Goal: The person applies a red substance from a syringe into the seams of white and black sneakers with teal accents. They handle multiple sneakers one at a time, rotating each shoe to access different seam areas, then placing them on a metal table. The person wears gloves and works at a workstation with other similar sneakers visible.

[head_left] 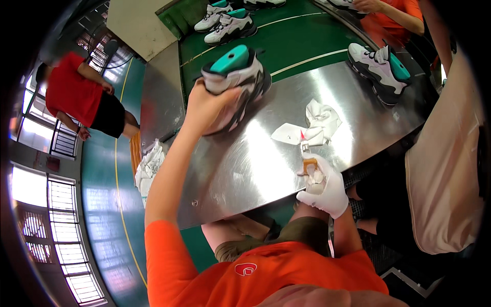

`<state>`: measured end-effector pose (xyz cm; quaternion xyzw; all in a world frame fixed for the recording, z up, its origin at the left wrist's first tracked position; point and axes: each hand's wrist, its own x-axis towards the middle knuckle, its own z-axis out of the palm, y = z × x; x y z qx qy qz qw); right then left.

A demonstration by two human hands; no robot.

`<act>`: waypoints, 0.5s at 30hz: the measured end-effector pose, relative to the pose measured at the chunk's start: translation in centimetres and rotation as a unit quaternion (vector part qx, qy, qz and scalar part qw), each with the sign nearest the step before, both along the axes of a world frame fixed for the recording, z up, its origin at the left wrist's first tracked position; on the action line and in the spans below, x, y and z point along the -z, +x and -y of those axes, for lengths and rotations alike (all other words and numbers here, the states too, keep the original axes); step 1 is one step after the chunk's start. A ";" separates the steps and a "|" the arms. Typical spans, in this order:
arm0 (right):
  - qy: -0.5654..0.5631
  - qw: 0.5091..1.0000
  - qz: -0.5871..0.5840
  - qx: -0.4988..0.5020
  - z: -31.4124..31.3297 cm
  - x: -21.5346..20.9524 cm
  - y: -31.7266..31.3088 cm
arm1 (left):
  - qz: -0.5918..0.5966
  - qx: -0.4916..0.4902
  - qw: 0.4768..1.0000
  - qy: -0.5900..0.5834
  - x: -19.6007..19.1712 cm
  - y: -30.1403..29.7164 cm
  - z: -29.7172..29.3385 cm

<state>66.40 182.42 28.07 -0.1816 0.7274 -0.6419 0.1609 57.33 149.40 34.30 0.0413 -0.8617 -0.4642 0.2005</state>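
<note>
In my bare left hand (203, 106) is a white, grey and black sneaker (244, 84), slightly blurred, held above the metal table near its far left. A teal shoe last (232, 60) fills the sneaker's opening. My right hand (331, 194), in a white glove, is curled at the table's near edge around something small with a tan piece (310, 165) showing. What that thing is cannot be made out. Just beyond those fingers lies a crumpled white cloth (323, 120); a small red tip (302, 135) shows at its near side.
The shiny metal table (225, 174) meets a green conveyor belt (302, 38). Another sneaker (381, 74) with a teal last sits at the right; more sneakers (230, 28) stand on the belt. White cloth (150, 166) hangs at the left edge. Other people (82, 92) are nearby, one across the belt.
</note>
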 end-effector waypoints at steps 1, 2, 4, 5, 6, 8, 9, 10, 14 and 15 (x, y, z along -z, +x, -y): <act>-0.021 1.000 -0.020 -0.003 -0.1 0.2 0.1 | 0.004 0.007 1.000 -0.009 -2.0 -1.0 -1.7; -0.041 0.998 -0.040 -0.004 0.0 0.7 0.1 | -0.015 0.018 0.999 -0.044 -0.4 -4.2 -0.3; -0.058 0.997 -0.052 -0.004 -0.1 1.0 0.0 | -0.021 -0.005 0.998 -0.065 0.6 -8.6 -0.6; -0.043 0.998 -0.037 -0.011 -0.3 0.3 -0.1 | -0.029 -0.010 0.995 -0.095 0.7 -10.3 -1.1; -0.026 0.999 -0.020 -0.018 -0.5 -0.2 -0.2 | -0.035 -0.028 0.992 -0.119 1.1 -12.2 -1.5; -0.008 0.998 -0.063 -0.022 -0.7 0.7 -0.5 | -0.009 -0.034 0.991 -0.129 2.6 -16.6 -1.5; -0.008 0.996 -0.086 -0.021 -0.6 0.3 -0.4 | -0.024 -0.029 0.993 -0.110 4.6 -19.3 0.0; -0.004 0.994 -0.106 -0.012 -1.0 0.1 -0.6 | -0.009 -0.044 0.987 -0.153 4.1 -20.3 -1.9; -0.015 0.992 -0.114 -0.052 -0.3 -0.1 -0.3 | 0.012 0.034 0.999 -0.039 7.8 -25.8 5.5; -0.007 0.992 -0.124 -0.022 -0.8 0.6 -0.8 | 0.110 0.111 0.988 0.011 6.1 -26.0 1.7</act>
